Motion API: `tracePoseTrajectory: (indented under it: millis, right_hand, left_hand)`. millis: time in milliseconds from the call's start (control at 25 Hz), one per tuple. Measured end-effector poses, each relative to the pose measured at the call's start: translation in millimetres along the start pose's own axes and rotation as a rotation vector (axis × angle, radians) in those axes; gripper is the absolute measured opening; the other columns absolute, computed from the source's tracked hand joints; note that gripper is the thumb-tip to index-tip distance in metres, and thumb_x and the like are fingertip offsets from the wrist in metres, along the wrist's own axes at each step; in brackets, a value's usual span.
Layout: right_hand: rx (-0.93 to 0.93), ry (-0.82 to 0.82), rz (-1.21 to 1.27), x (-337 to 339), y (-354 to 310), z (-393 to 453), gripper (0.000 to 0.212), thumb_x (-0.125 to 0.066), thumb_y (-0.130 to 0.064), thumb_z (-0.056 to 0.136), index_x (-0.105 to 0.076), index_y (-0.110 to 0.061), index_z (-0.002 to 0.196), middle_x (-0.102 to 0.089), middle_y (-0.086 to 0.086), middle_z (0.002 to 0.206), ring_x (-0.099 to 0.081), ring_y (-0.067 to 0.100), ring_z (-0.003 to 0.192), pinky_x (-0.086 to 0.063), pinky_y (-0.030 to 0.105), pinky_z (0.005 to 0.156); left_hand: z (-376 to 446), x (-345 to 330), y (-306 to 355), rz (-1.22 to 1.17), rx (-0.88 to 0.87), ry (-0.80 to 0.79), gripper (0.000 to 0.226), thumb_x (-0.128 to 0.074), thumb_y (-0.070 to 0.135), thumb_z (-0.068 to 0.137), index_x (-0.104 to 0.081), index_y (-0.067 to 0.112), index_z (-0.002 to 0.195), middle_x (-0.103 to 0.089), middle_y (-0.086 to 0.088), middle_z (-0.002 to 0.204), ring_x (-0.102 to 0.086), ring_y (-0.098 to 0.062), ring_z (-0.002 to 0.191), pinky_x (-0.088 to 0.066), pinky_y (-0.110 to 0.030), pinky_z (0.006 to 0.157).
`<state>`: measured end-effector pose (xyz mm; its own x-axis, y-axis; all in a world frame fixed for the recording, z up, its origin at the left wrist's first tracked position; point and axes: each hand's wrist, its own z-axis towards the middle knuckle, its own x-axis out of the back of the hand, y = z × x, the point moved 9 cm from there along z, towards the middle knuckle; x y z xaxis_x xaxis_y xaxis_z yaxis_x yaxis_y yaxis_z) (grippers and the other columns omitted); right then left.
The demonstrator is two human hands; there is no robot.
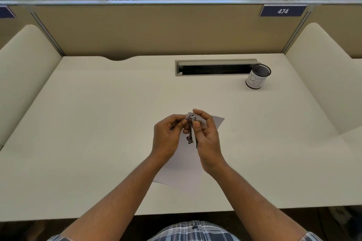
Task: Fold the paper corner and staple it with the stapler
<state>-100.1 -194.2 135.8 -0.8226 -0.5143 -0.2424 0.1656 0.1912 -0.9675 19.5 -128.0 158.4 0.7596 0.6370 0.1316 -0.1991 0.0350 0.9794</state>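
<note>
Head view: both hands point(188, 135) grip a stapler point(192, 130) over paper point(184, 168) (sign point(282, 11) reads 474).

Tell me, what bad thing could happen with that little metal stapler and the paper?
The stapler sits between the fingers of both hands, so the left hand or right hand might get pinched if it snaps together. It is held above the desk, so it could slip and drop. The paper lies loose under the wrists and might slide or crumple.

A small silver stapler point(192, 130) stands nearly upright, held just above a white paper sheet point(183, 170). The sheet lies flat, skewed, on the surface point(98, 123).
</note>
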Motion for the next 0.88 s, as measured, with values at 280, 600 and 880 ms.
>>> tracePoseTrajectory:
  millis: [280, 600, 880]
  right_hand:
    - [0.042, 0.003, -0.026, -4, -5, 0, 0.024, -0.049, -0.018, 0.107, -0.06, -0.028, 0.126, -0.074, -0.004, 0.114, -0.068, 0.021, 0.094, -0.056, 0.042, 0.085]
    - [0.093, 0.01, -0.068, -2, -8, -1, 0.023, -0.046, -0.012, 0.108, -0.064, -0.025, 0.116, -0.072, -0.005, 0.105, -0.068, 0.021, 0.092, -0.058, 0.04, 0.083]
    - [0.168, 0.002, -0.198, -2, -16, 0, 0.023, -0.045, -0.014, 0.108, -0.064, -0.024, 0.117, -0.071, 0.004, 0.092, -0.062, 0.033, 0.08, -0.053, 0.033, 0.065]
  left_hand:
    - [1, 1, 1, 0.021, -0.015, 0.006, 0.02, -0.062, 0.005, 0.097, -0.074, 0.013, 0.111, -0.077, 0.002, 0.101, -0.073, -0.011, 0.095, -0.058, -0.02, 0.081]
    - [0, 0, 0, 0.044, -0.011, -0.002, 0.02, -0.064, 0.007, 0.096, -0.075, 0.015, 0.111, -0.077, 0.004, 0.099, -0.073, -0.012, 0.096, -0.059, -0.027, 0.085]
    - [-3, 1, 4, 0.087, -0.029, 0.033, 0.019, -0.065, 0.006, 0.095, -0.077, 0.014, 0.108, -0.077, 0.006, 0.097, -0.073, -0.009, 0.095, -0.057, -0.021, 0.085]
